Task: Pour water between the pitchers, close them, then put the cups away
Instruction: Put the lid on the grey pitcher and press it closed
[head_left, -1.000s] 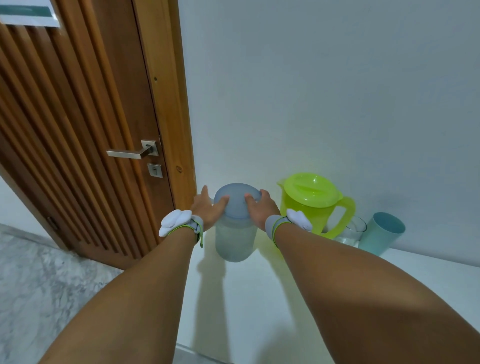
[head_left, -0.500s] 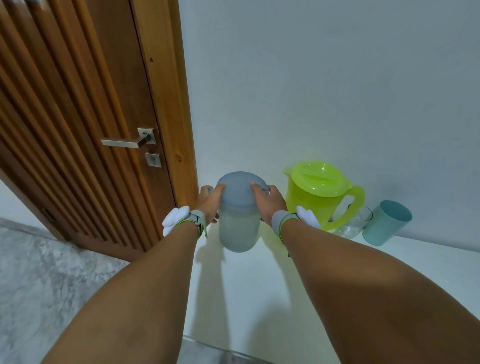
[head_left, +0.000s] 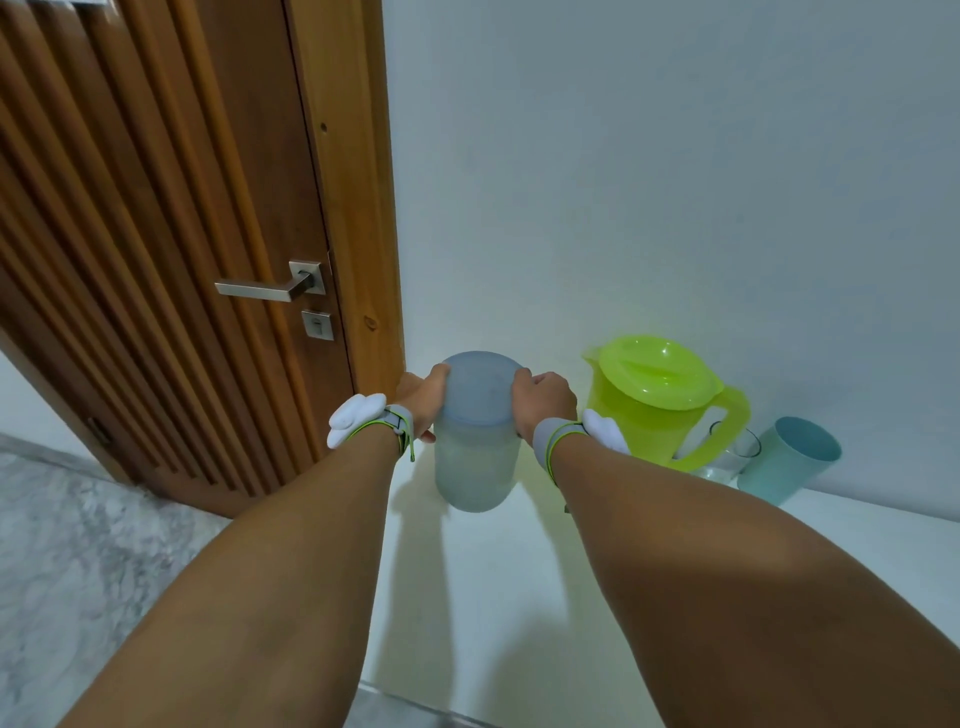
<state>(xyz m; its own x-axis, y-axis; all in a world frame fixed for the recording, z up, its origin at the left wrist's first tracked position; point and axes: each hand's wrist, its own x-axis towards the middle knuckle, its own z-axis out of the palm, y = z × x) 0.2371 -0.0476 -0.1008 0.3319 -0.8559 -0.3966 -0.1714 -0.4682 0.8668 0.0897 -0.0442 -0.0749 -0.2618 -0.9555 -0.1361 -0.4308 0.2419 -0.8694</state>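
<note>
Both hands clasp the grey-blue lid of the frosted pitcher, which stands upright on the white tabletop close to the wall. The left hand curls round the lid's left rim with its thumb on the edge, its fingers hidden behind the pitcher. The right hand grips the right rim, knuckles bent over the top. Each wrist wears a grey band with a white pod; any marking on them is too small to read. Just right of the right hand stands the lime-green pitcher, lid on, handle pointing right. Behind that handle a clear glass is partly covered, with a teal cup beside it against the wall. The frosted pitcher sits near the tabletop's left edge, beyond which lie the marble floor and a slatted wooden door with a metal lever handle. A white strip on the door is cut off at the top, unreadable.
</note>
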